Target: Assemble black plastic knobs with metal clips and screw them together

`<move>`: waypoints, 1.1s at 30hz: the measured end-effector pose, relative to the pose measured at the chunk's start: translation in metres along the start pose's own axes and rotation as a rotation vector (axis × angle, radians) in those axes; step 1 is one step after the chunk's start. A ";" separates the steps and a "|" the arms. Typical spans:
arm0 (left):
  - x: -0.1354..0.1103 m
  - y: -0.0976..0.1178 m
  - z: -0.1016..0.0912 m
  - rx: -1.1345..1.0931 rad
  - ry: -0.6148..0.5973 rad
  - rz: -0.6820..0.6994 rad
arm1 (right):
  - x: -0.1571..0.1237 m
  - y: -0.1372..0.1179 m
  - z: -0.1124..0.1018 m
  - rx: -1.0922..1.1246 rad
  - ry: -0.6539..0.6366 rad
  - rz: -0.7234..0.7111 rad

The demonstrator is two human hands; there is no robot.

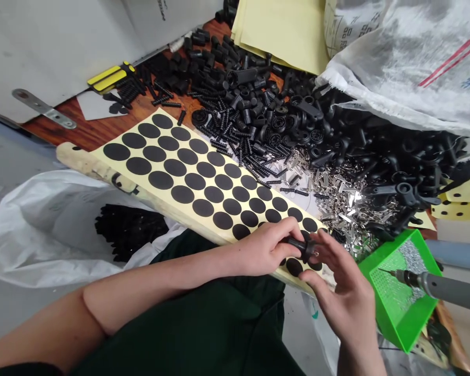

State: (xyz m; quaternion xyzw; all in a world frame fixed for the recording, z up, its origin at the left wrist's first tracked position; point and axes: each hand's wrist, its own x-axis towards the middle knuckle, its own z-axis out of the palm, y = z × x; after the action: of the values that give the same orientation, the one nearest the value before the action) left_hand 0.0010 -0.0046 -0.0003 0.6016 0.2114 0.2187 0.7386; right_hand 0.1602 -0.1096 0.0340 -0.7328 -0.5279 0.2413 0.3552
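My left hand [260, 249] is closed on a small black plastic part [306, 249] with a round head, pinched between thumb and fingers. A bit of shiny metal shows at the part's right end. Close against that end is my right hand [347, 287], its thumb spread away from its curled fingers; whether a fingertip touches the part is hard to see. Below both hands lies a yellow sheet [155, 184] with rows of black round stickers, along the table's front edge.
Piled behind the sheet are black plastic parts [254, 99] and silver metal clips [347, 201]. To the right, a green basket [391, 308] holds small metal pieces, with a grey electric screwdriver [450, 290] across it. A white bag [35, 224] of black parts sits below left.
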 end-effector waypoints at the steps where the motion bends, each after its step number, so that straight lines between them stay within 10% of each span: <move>1: 0.000 0.000 0.000 0.002 -0.007 0.006 | -0.002 0.001 0.001 -0.006 0.026 -0.040; 14: -0.005 -0.015 0.006 0.392 0.014 0.350 | 0.007 -0.010 0.013 0.522 0.019 0.397; 26: -0.003 -0.005 0.006 0.245 0.055 0.125 | 0.005 -0.005 0.008 0.363 0.029 0.261; 33: -0.001 -0.005 0.004 0.092 0.056 0.059 | 0.005 0.005 0.014 0.050 0.108 -0.254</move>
State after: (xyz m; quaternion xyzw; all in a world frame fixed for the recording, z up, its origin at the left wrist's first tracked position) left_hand 0.0027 -0.0089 -0.0041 0.6347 0.2237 0.2472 0.6971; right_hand 0.1548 -0.1020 0.0216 -0.6628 -0.5904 0.1677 0.4290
